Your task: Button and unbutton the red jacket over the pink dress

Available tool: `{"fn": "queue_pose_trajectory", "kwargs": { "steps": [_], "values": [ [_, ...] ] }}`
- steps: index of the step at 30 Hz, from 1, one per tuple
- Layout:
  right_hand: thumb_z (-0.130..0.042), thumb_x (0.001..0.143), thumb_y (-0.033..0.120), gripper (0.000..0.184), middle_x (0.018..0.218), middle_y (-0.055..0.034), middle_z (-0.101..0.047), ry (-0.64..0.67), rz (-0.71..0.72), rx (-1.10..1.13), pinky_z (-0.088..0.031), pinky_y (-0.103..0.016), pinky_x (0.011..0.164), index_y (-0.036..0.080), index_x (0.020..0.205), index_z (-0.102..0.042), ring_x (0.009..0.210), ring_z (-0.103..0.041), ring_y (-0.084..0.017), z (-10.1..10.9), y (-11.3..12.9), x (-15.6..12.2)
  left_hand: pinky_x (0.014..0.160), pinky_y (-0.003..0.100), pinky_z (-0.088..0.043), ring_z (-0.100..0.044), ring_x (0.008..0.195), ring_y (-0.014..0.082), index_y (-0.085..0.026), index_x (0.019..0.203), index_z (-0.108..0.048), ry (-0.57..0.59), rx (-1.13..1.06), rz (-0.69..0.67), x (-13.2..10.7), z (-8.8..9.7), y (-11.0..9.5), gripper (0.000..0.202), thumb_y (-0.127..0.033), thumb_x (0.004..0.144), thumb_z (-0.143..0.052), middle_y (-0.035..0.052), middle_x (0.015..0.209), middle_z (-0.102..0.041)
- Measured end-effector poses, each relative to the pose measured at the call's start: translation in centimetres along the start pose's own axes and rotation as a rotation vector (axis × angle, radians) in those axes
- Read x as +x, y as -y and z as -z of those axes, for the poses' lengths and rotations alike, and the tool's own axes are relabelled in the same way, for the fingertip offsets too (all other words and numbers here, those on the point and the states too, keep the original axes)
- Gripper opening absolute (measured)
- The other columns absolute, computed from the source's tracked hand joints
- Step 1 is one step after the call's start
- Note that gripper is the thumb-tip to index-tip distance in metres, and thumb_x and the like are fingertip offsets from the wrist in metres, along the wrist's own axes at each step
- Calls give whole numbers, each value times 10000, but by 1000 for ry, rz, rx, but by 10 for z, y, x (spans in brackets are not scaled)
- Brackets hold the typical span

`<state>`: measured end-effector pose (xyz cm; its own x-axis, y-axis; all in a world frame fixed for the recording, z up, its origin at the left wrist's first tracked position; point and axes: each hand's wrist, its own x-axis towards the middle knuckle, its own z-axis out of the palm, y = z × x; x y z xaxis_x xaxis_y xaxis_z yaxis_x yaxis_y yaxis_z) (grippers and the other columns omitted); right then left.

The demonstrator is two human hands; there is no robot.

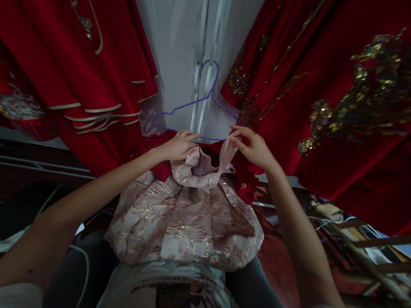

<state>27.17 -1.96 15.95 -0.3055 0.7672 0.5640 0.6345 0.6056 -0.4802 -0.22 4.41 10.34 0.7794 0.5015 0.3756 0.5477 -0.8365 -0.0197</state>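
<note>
Hanger [210,94]: R end hid. bhd R fingers [244,132]
Red cloth [48,39]: L of fingers, cut @ edge
Shirt [167,294]: below fingers, btm cut
Clutter [377,254]: lower R of fingers, blurred

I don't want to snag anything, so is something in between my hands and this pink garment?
Nothing visible: your left hand and right hand both touch the pink garment at its upper band.

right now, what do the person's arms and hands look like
The left hand and right hand wear no gloves, and no watch or bracelet shows. The left forearm and right forearm are bare, with pale sleeves higher up.
</note>
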Motion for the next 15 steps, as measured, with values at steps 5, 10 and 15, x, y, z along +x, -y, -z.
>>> {"fn": "queue_pose_trajectory", "kwargs": {
  "steps": [5,10,15],
  "values": [
    [-621,815,353,153,1294,-112,-589,-188,-217,-98,-296,-468,1126,210,806,-672,1399,-348,-266,30,-78,-9,1048,533,-313,-386,1256,299,-186,986,-723,-34,3,12,-13,-3,-11,340,-312,943,-410,73,1447,-466],
    [-642,771,272,79,1200,-91,-645,-223,-284,-193,-318,-451,1127,220,803,-692,1370,-396,-254,54,-130,-29,1084,526,-264,-374,1258,290,-191,982,-725,-28,16,15,-35,16,-17,348,-315,949,-401,58,1438,-477],
    [-659,733,227,90,1329,-106,-570,-267,-307,-258,-354,-433,1106,207,808,-703,1325,-454,-272,57,-138,-33,1074,506,-279,-383,1245,284,-200,1031,-716,-41,24,9,-43,27,-23,334,-317,947,-415,54,1427,-488]
  ]
}}
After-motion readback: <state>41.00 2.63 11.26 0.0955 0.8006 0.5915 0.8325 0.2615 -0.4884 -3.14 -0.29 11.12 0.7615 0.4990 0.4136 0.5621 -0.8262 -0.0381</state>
